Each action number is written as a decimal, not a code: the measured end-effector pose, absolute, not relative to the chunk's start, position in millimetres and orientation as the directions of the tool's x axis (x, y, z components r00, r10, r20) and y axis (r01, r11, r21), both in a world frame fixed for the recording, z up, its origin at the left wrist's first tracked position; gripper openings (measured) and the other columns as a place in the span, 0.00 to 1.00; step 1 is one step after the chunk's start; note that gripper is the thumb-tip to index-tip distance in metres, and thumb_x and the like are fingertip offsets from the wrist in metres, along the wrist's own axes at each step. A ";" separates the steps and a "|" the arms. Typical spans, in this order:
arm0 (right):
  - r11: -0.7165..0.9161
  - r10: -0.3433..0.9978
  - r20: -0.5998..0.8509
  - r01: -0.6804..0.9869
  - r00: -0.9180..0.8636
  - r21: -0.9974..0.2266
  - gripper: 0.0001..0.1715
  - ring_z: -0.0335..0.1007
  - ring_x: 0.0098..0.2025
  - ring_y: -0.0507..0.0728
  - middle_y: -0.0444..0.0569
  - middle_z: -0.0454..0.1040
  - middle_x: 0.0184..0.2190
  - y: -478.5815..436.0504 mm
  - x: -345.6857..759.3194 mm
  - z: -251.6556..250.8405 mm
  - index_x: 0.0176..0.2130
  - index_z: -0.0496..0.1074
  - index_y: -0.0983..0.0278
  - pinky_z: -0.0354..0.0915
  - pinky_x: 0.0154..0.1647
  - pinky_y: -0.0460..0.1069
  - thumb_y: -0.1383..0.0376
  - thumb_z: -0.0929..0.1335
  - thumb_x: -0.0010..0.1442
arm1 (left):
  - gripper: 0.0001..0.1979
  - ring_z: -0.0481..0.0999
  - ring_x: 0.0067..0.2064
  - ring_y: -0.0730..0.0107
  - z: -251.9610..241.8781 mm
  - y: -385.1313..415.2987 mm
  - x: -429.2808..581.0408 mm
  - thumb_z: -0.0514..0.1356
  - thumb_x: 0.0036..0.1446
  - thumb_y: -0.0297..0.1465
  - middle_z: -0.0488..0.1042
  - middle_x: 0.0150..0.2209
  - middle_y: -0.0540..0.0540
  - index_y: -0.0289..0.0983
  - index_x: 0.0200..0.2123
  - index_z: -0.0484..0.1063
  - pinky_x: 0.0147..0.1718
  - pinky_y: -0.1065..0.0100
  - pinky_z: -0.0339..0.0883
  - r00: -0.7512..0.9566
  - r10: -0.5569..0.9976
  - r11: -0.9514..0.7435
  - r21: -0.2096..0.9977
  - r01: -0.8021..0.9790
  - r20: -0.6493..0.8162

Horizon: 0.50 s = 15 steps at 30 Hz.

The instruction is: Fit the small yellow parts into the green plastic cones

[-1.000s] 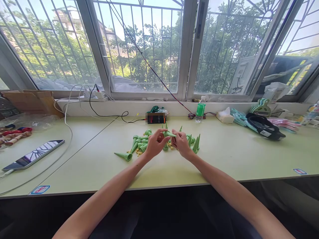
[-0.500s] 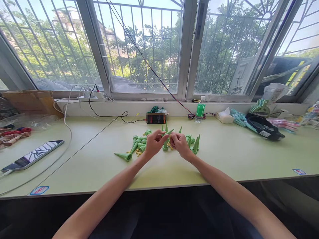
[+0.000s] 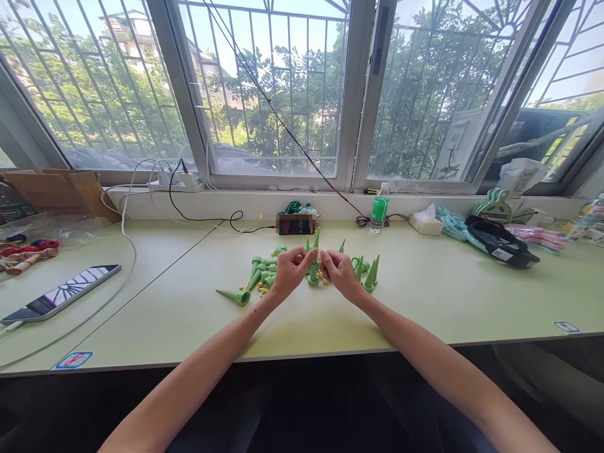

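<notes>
My left hand [image 3: 293, 269] is closed in a pinch on a green plastic cone-shaped spike [image 3: 317, 238], whose tip points up past my fingers. My right hand [image 3: 337, 270] is also pinched, its fingertips almost touching the left ones. Whatever it holds is too small and covered to name. Behind and below the hands another green spike [image 3: 313, 275] stands on its cap. Several green spikes [image 3: 257, 275] lie heaped left of my hands, with small yellow pieces [image 3: 262, 290] among them. To the right, more spikes [image 3: 370, 277] stand point up.
A phone-like device with a lit display [image 3: 295, 224] leans at the back. A water bottle [image 3: 379, 209], a tissue pack [image 3: 425, 221] and a black strap [image 3: 500, 242] are to the right. On the left lie a phone [image 3: 63, 292] and a white cable [image 3: 134, 251].
The spike in my left hand has turned from slanting right to nearly upright. My right fingertips have come slightly closer to the left hand.
</notes>
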State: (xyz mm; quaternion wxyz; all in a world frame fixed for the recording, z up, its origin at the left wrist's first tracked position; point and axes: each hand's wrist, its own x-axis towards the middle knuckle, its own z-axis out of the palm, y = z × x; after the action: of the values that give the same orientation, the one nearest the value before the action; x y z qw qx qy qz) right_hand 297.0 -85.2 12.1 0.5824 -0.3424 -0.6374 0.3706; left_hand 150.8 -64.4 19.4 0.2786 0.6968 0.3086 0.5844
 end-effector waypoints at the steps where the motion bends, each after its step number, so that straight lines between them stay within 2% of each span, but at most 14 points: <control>1: 0.493 0.867 0.490 0.008 -0.090 -0.870 0.31 0.52 0.16 0.48 0.40 0.59 0.15 -85.3 297.0 12.2 0.22 0.61 0.62 0.50 0.17 0.45 0.40 0.64 0.59 | 0.26 0.44 0.18 0.83 19.6 -64.7 150.6 0.64 0.54 0.45 0.47 0.15 0.57 0.36 0.17 0.55 0.17 0.74 0.36 0.129 0.762 -0.646 0.757 0.093 0.635; 10: 0.489 0.861 0.490 -0.041 -0.137 -0.871 0.29 0.50 0.16 0.47 0.37 0.58 0.16 -85.6 295.2 12.6 0.25 0.59 0.61 0.48 0.16 0.45 0.40 0.66 0.58 | 0.28 0.48 0.16 0.83 18.5 -65.1 149.8 0.62 0.56 0.47 0.48 0.14 0.56 0.36 0.17 0.54 0.14 0.74 0.38 0.148 0.779 -0.623 0.778 0.079 0.609; 15: 0.518 0.844 0.513 -0.010 -0.156 -0.855 0.27 0.52 0.16 0.47 0.37 0.57 0.17 -86.7 296.4 12.3 0.27 0.58 0.60 0.50 0.17 0.45 0.43 0.65 0.60 | 0.28 0.49 0.15 0.83 20.2 -65.6 150.3 0.60 0.58 0.48 0.46 0.15 0.56 0.37 0.18 0.52 0.13 0.73 0.39 0.154 0.790 -0.606 0.793 0.058 0.593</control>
State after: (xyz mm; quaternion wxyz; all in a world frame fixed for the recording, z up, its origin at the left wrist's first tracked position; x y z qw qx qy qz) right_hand 296.4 -86.7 12.3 0.5678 -0.3156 -0.6609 0.3759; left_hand 150.3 -65.6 20.2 0.3197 0.6890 0.3077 0.5731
